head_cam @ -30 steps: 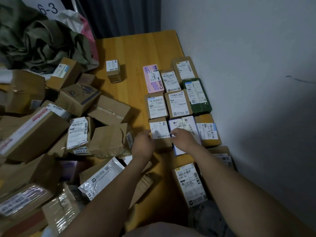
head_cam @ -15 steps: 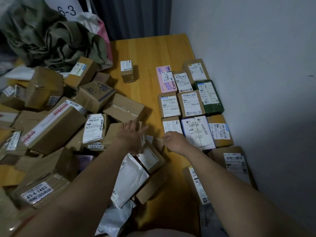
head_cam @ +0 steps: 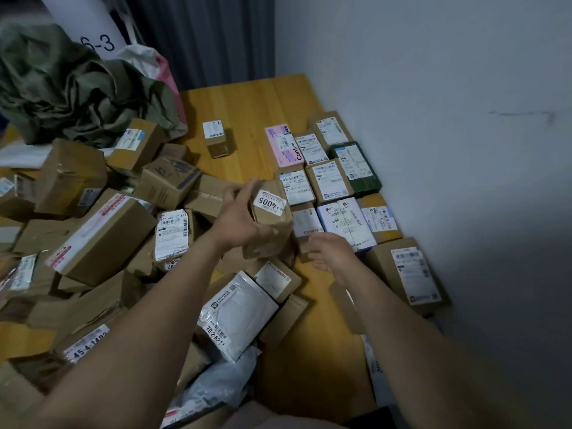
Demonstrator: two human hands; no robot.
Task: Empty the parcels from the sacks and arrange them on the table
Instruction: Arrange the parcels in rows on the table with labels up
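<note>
The left fingers [head_cam: 247,188] are curled over the top of a small brown cardboard box [head_cam: 272,230] that bears a white sticker reading 4005. The left hand [head_cam: 243,219] clamps it from the side and holds it tilted, clear of the heap. Half a second ago that hand was flat and spread above the pile with nothing in it, so the grasp and the lift are both new.

The right hand [head_cam: 332,253] holds nothing. Its fingers are loosely extended, just beside the lower end of the lifted box and the near edge of the arranged block; whether they touch either I cannot tell. It has drawn back a little from the small labelled parcel it was squaring up a moment before.

Directly to the right lies the block of labelled parcels [head_cam: 328,181], set label-up in tidy rows against the pale wall [head_cam: 433,88], with a pink carton [head_cam: 280,147] and a dark green carton [head_cam: 356,168] among the brown ones. To the left, the loose heap of brown boxes [head_cam: 102,230] and a white plastic mailer [head_cam: 235,314] remain unsorted. Behind them the crumpled olive-green sack [head_cam: 77,97] looks slack, and a strip of yellow wooden worktop [head_cam: 247,109] is bare.

One more parcel is therefore on its way to the rows. Since the heap is much larger than the block, the arranging looks to be at an early stage.
</note>
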